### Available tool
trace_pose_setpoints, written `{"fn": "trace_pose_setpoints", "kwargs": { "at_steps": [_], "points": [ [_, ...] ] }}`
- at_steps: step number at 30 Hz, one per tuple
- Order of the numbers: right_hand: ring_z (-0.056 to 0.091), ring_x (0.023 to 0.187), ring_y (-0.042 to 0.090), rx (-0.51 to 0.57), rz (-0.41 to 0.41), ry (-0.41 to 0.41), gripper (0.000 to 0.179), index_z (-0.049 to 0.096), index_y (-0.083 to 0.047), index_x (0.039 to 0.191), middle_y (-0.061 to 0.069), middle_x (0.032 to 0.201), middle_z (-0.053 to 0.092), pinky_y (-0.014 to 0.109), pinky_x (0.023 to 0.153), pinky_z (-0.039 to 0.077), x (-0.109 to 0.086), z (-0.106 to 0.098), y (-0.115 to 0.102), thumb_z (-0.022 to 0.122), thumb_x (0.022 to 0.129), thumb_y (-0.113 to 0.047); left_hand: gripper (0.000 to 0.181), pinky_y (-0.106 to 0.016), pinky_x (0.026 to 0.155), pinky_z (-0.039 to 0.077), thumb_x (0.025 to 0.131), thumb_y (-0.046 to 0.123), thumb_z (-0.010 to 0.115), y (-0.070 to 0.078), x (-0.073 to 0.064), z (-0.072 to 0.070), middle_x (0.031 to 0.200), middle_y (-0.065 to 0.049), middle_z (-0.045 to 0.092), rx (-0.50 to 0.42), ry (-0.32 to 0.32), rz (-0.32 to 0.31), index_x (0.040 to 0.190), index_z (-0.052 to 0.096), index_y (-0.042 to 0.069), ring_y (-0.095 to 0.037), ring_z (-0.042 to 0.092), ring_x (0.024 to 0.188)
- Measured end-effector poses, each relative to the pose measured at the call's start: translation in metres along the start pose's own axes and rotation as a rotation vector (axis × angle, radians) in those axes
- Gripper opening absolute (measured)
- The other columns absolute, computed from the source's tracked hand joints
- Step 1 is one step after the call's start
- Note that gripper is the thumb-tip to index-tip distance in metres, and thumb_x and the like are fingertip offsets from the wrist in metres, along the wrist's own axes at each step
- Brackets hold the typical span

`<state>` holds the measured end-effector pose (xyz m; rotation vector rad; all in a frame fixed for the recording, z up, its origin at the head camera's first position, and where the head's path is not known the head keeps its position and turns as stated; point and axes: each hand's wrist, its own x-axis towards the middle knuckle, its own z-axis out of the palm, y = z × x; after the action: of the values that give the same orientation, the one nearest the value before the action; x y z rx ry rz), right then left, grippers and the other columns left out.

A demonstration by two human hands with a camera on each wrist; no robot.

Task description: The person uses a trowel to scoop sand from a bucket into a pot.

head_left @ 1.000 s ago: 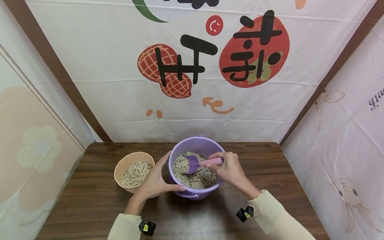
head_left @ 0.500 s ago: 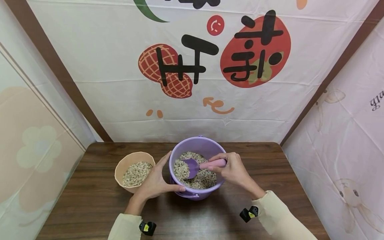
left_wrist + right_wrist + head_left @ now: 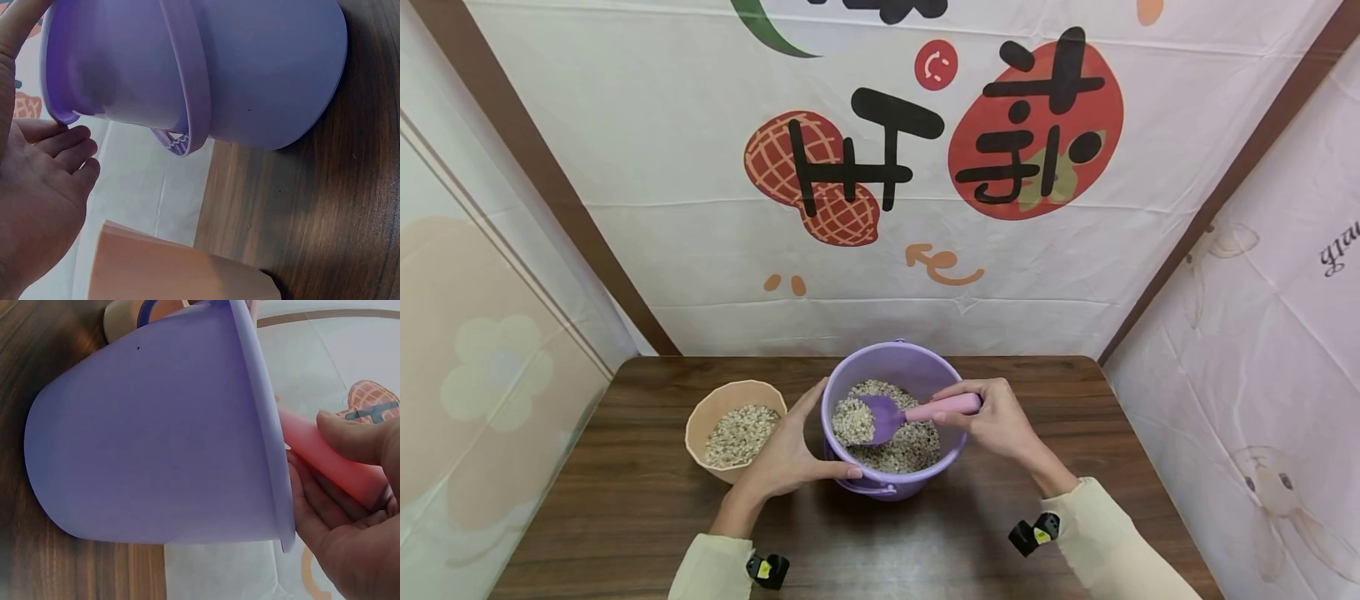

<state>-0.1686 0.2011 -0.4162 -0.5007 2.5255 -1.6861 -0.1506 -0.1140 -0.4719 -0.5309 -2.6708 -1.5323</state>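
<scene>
A purple bucket (image 3: 887, 360) holding pale, speckled grains (image 3: 904, 457) stands near the far edge of the table. Inside its mouth is a small shovel (image 3: 886, 419) with a purple blade and pink handle. The blade carries a heap of grains and lies tilted close over the rest. My right hand (image 3: 997, 423) grips the handle, thumb on top, at the bucket's right rim; the right wrist view shows the pink handle (image 3: 331, 456) under the thumb. My left hand (image 3: 784, 457) spreads along the bucket's left side, thumb on the near rim and fingertips at the rim (image 3: 51, 94).
A peach faceted bowl (image 3: 703, 417), partly filled with similar grains, stands left of the bucket, partly hidden by my left hand. The bucket's purple handle (image 3: 871, 490) hangs down at the front. Printed cloth (image 3: 715, 267) hangs close behind the wooden table (image 3: 1045, 392).
My right hand has drawn back to the right with the shovel, whose heaped blade has turned slightly and stays over the bucket. My left hand, the bucket and the bowl have not moved.
</scene>
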Motion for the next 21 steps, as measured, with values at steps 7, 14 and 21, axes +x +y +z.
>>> {"fn": "trace_pose_setpoints", "kwargs": {
  "at_steps": [7,14,21],
  "points": [
    [0.065,0.075,0.012,0.048,0.013,0.032,0.022,0.079,-0.004,0.102,0.007,0.092,0.077,0.023,0.061,0.054,-0.005,-0.005,0.006,0.086,0.082,-0.011,0.133,-0.060,0.117,0.026,0.055,0.054,0.098,0.000,0.000,0.000,0.162,-0.010,0.034,0.000,0.000,0.002,0.162,0.027,0.017,-0.031,0.030,0.147],
    [0.071,0.079,0.015,0.145,0.072,0.119,0.029,0.078,-0.002,0.108,0.010,0.093,0.077,0.025,0.066,0.058,-0.012,-0.011,0.009,0.086,0.082,-0.010,0.134,-0.061,0.117,0.026,0.055,0.055,0.098,0.001,0.001,0.000,0.162,-0.011,0.033,0.009,0.000,-0.002,0.162,0.027,0.016,-0.032,0.030,0.147],
    [0.073,0.085,0.019,0.170,0.045,0.182,0.030,0.077,0.000,0.109,0.012,0.099,0.077,0.028,0.071,0.060,-0.019,-0.018,0.009,0.086,0.082,-0.011,0.134,-0.061,0.117,0.027,0.055,0.054,0.098,0.001,0.001,0.000,0.162,-0.011,0.033,0.011,-0.004,-0.015,0.162,0.027,0.016,-0.032,0.030,0.147]
  ]
}}
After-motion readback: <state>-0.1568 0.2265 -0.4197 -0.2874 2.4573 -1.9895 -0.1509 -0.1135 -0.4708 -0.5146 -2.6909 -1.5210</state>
